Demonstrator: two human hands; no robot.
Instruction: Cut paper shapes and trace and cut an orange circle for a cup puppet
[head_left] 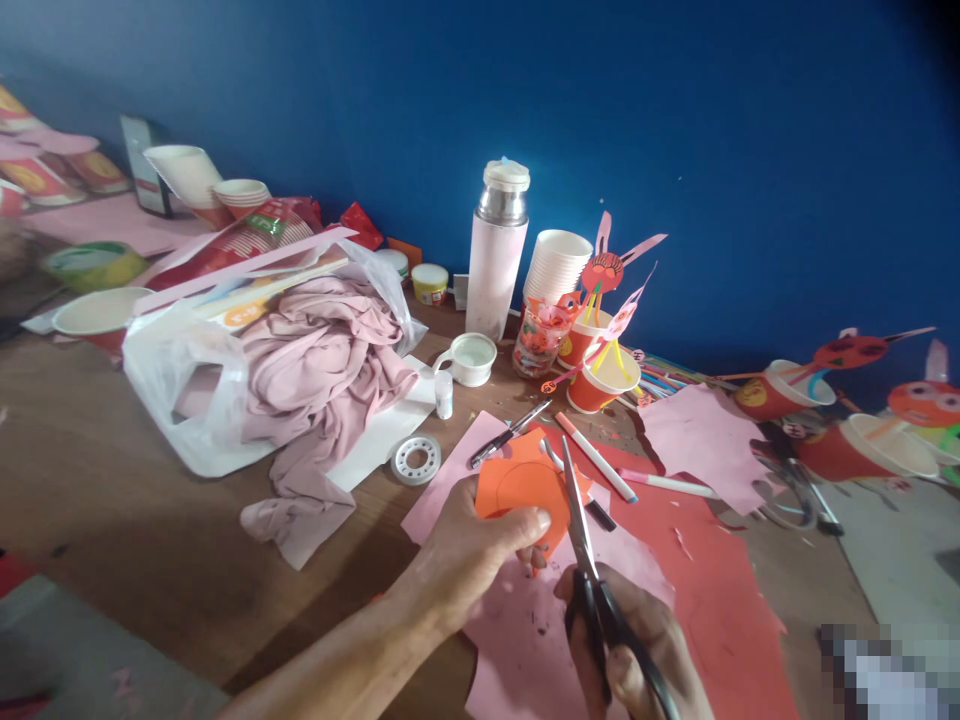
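Note:
My left hand [469, 550] pinches a piece of orange paper [517, 485] with a pencilled curve on it, thumb on top. My right hand [637, 650] grips black-handled scissors [585, 545]; the blades point away from me and lie along the orange paper's right edge. Both hands hover over pink paper [525, 640] and red paper [712, 590] spread on the wooden table [135, 520].
Pens and markers [600, 460] lie just beyond the paper. A tape roll [416, 459], a small white cup [471, 358], a thermos [496, 250], stacked paper cups [555, 265] and decorated red cups [600, 375] stand behind. A plastic bag with pink cloth [315, 370] sits left. Another pair of scissors [795, 490] lies right.

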